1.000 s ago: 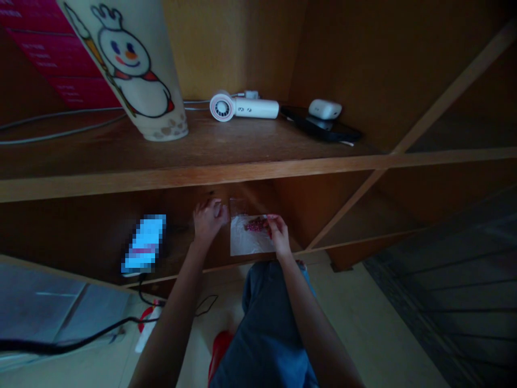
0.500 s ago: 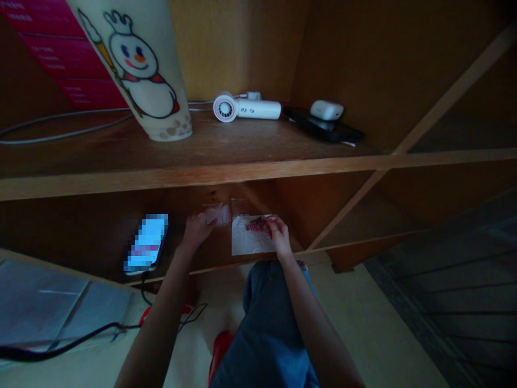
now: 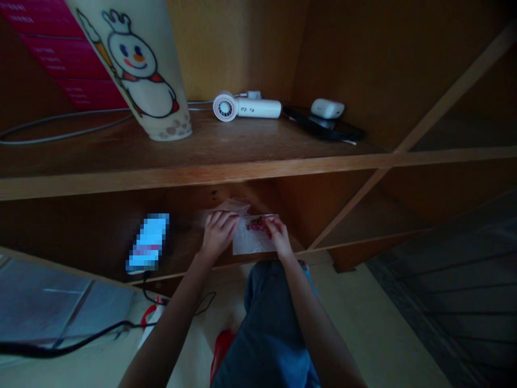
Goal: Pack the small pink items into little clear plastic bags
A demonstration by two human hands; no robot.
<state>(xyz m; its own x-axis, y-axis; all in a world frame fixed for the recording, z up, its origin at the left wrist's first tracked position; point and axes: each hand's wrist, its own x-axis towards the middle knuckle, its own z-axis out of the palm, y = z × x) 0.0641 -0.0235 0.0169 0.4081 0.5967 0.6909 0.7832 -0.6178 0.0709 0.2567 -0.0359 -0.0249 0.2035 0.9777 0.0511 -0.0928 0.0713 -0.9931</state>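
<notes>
A small see-through plastic bag [image 3: 251,245] with a whitish look is held upright in the lower compartment. A cluster of small red beads [image 3: 256,224] shows at its upper part; whether it is inside or in front I cannot tell. My right hand [image 3: 279,237] pinches the bag's upper right corner, its fingertips against the beads. My left hand [image 3: 219,230] has its fingers closed at the bag's upper left corner, back of the hand toward me. Behind these fingers lies more clear plastic wrapping [image 3: 235,205], partly hidden.
A phone [image 3: 147,242] with a lit screen lies left, its cable hanging down. On the upper shelf [image 3: 242,145] stand a snowman-printed cup [image 3: 141,70], a white handheld fan [image 3: 246,108], and a white case [image 3: 327,108] on a dark flat object. A wooden divider [image 3: 347,210] rises to the right.
My left hand has moved right, from the loose clear plastic to the bag's left corner. The clear plastic behind has shifted right. My right hand stays in place.
</notes>
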